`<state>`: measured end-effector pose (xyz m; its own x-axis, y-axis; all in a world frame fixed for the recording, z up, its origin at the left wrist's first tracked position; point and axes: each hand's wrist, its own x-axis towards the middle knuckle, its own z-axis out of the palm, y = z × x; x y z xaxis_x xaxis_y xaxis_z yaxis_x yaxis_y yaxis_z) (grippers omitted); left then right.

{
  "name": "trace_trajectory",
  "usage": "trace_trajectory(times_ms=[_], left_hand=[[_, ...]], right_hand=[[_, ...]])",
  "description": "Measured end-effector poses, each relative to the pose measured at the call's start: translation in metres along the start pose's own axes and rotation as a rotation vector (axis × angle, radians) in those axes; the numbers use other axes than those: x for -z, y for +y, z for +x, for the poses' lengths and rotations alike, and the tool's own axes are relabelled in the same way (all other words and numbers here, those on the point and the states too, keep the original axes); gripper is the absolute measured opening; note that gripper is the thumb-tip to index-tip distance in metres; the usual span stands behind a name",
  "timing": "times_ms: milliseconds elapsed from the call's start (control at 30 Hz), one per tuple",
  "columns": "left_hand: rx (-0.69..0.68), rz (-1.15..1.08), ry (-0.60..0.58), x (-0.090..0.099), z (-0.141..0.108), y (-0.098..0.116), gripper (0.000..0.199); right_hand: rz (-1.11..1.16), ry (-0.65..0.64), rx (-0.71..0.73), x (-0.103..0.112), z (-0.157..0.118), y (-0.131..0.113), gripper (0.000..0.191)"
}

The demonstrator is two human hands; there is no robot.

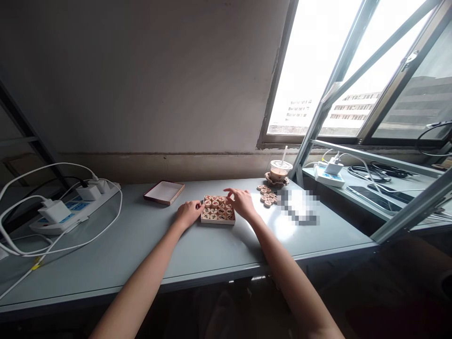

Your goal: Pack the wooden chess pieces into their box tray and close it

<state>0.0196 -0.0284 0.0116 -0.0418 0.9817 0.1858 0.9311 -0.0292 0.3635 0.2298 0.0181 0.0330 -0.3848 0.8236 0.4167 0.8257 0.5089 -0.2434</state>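
A shallow box point(218, 222) holds rows of round wooden pieces point(213, 211) marked with red and black characters. At its left side, my left hand point(189, 213) rests with curled fingers against the box edge. My right hand point(241, 201) is over the box's right back corner, thumb and forefinger bent toward the pieces; whether a piece is between them is too small to tell. More round pieces point(269, 197) lie loose on the table to the right. The box lid point(164, 192) lies inside up at the back left.
On the grey table point(141, 254) a drink cup point(278, 170) stands in a holder at the back right. A power strip point(76, 209) with chargers and looping white cables lies at the left. A metal frame point(318, 117) rises at the right; a blurred patch covers something beside the loose pieces.
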Motion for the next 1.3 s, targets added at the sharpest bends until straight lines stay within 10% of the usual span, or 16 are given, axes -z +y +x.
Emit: trace_trajectory(times_ms=[133, 333, 600, 1033, 1300], left_hand=[[-0.005, -0.015, -0.011, 0.0, -0.001, -0.001, 0.035], [-0.004, -0.013, -0.026, 0.001, -0.002, -0.001, 0.037], [-0.012, -0.013, -0.032, 0.003, -0.002, 0.0, 0.034], [-0.037, -0.008, -0.031, 0.0, 0.0, -0.003, 0.035], [-0.037, 0.006, -0.041, -0.001, 0.0, -0.003, 0.035]], right_hand=[[-0.259, 0.073, -0.375, 0.002, 0.0, 0.035, 0.031], [-0.351, -0.186, -0.765, -0.006, -0.002, 0.06, 0.048], [-0.216, -0.208, -0.361, -0.008, -0.004, 0.039, 0.038], [-0.023, -0.072, -0.234, 0.003, -0.001, 0.039, 0.012], [0.445, -0.08, 0.201, 0.005, -0.001, 0.017, 0.017]])
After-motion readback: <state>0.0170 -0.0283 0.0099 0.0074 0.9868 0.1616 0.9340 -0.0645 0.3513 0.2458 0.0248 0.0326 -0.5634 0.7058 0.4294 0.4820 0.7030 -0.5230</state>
